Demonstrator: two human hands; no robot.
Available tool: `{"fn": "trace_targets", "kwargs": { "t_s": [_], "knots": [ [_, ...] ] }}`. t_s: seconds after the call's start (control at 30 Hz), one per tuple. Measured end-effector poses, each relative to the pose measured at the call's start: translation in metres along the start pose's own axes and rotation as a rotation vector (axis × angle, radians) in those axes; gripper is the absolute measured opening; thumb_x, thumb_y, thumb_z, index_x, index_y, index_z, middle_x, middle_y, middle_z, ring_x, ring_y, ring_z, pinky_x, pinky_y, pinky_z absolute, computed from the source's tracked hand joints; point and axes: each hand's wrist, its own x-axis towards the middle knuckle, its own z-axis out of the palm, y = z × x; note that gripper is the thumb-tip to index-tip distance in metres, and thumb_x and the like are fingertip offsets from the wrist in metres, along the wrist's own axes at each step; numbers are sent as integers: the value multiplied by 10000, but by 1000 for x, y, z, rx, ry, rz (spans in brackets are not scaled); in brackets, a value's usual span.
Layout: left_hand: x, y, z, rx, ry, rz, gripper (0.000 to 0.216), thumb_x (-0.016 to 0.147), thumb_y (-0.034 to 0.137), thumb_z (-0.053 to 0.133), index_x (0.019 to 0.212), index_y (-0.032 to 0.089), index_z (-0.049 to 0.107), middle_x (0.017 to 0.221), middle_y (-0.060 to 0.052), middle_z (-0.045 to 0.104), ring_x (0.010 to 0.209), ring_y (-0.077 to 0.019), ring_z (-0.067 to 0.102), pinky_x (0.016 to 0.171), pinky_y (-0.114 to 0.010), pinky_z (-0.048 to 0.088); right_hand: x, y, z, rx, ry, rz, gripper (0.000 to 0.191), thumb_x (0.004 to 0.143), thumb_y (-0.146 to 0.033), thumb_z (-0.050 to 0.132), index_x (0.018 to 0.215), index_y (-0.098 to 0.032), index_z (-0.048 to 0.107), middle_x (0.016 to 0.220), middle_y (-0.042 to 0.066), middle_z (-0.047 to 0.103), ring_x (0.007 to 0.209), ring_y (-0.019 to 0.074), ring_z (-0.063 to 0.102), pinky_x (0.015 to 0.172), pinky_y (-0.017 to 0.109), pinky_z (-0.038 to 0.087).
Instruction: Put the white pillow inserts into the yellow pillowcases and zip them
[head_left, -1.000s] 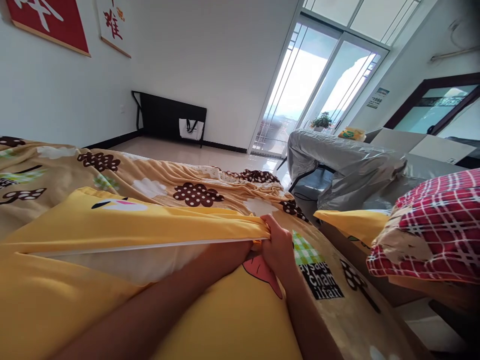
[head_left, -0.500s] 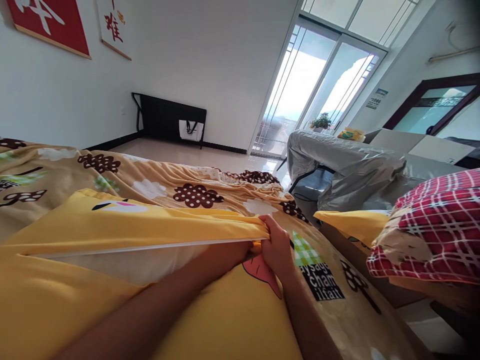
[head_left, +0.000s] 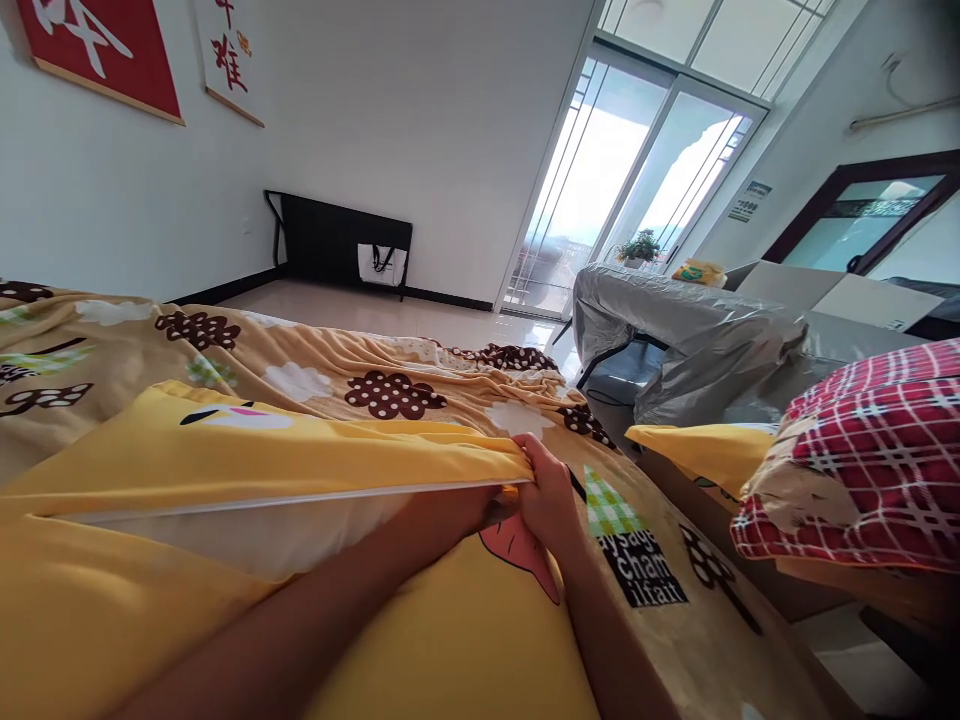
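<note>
A yellow pillowcase with a cartoon print lies across the bed in front of me, its long white-edged opening spread apart. Pale white filling shows through that gap. My right hand is closed around the corner at the right end of the opening, thumb on top of the cloth. My left hand reaches along the gap from the lower left, close beside the right hand. Its fingers go under the yellow edge, so what they do is hidden. A pink printed patch shows just below both hands.
A tan patterned blanket covers the bed. To the right are a red plaid pillow and another yellow piece of bedding. Beyond stands furniture under grey plastic. A black folded panel leans on the far wall.
Both hands stay at the corner of the pillowcase and have shifted very slightly left. The left hand has turned a little, and the opening looks much the same.
</note>
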Motion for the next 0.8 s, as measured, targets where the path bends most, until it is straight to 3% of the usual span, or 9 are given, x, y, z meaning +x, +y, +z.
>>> {"fn": "trace_targets", "kwargs": {
  "t_s": [0.17, 0.33, 0.53, 0.8],
  "knots": [
    [-6, 7, -9, -49, 18, 6, 436, 946, 382, 424, 1367, 277, 456, 1309, -17, 578, 1189, -201, 526, 1081, -325, 383, -1, -1, -2, -36, 18, -11, 350, 592, -131, 370, 881, -197, 556, 700, -9, 609, 644, 150, 528, 595, 232, 351],
    [-7, 5, -7, -31, -62, 7, 482, 927, 384, 451, 1397, 279, 433, 1283, -51, 599, 1193, -243, 526, 1077, -389, 386, 0, 0, -2, -44, 17, -6, 359, 579, -134, 370, 872, -199, 568, 746, 10, 636, 666, 161, 540, 614, 240, 357],
    [-3, -6, 0, -112, -92, -18, 440, 920, 481, 457, 1320, 309, 516, 1229, -37, 628, 1186, -230, 533, 1071, -393, 403, 1, 3, -3, -38, -2, 1, 391, 572, -137, 371, 896, -206, 580, 782, 18, 654, 692, 176, 553, 627, 250, 364],
    [-2, -3, 0, -39, -50, -6, 423, 948, 382, 421, 1344, 248, 489, 1272, -57, 603, 1224, -218, 500, 1092, -375, 375, 1, 6, -2, -111, 12, -9, 411, 560, -139, 375, 912, -207, 575, 789, 29, 649, 700, 190, 553, 633, 269, 342]
  ]
}}
